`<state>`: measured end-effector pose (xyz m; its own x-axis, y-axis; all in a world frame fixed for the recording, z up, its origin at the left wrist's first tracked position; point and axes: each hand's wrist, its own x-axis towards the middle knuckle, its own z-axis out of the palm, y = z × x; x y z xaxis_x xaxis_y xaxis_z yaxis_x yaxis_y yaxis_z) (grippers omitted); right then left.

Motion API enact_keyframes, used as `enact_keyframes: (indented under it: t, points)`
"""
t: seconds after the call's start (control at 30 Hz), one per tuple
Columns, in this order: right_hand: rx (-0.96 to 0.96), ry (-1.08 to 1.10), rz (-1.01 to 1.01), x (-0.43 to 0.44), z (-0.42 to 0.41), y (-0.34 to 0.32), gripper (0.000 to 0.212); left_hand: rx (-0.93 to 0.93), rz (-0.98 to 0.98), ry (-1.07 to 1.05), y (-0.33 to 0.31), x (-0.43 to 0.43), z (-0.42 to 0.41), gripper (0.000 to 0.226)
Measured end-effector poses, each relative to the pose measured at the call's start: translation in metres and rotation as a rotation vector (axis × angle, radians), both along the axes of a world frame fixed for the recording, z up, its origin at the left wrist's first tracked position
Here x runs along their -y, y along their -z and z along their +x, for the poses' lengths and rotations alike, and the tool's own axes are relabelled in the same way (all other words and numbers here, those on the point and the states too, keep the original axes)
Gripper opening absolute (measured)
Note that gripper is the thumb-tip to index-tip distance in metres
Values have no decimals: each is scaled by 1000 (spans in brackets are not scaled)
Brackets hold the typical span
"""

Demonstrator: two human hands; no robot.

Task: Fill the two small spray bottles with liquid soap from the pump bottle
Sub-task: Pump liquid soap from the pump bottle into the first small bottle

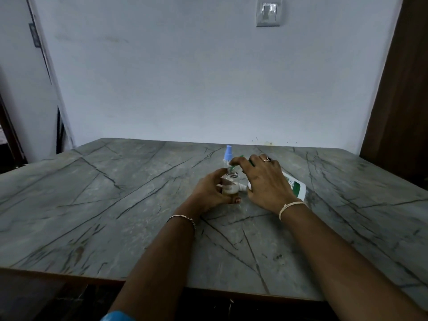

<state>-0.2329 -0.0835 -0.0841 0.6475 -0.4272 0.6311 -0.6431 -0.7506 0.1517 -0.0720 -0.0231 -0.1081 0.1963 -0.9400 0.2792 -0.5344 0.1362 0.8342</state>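
So here's what we saw, going left to right. Grey marble-look tabletop [115,205] with dark veins, pushed up against a pale wall.

Near the middle, the left hand [208,193], with a thin metal bracelet [183,217] on its wrist, had its fingers wrapped round a small clear spray bottle [230,185]. That bottle stood upright on the tabletop with its top off and a bit of amber liquid sitting in the bottom.

Just behind it stood the second small clear bottle with the blue spray cap [228,155], upright, cap on, nobody touching it.

Right over the open neck, the right hand [266,181] had its fingers curled and pinched round a thin green pump piece [241,156], and a coiled bit below the fingertips went down into the bottle's mouth. That hand wore a dark-stoned ring [267,159] and a pale thread band [290,206] on the wrist.

A little white nozzle part [243,187] showed between the two hands, but we couldn't tell what it belonged to.

The white pump bottle with the green label [297,185] lay tipped over on the tabletop, mostly hidden under the right hand.

Up on the wall was a grey light switch [268,13], and a dark brown wooden panel [403,89] ran down the far right.
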Motion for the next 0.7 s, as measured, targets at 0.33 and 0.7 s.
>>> enact_keyframes:
  t: [0.33, 0.7]
  points:
    - [-37, 8, 15, 1, -7, 0, 75, -3, 10, 4, 0, -2, -2, 91]
    - [-33, -2, 5, 1, -6, 0, 78, -9, 18, 2, 1, 1, 1, 85]
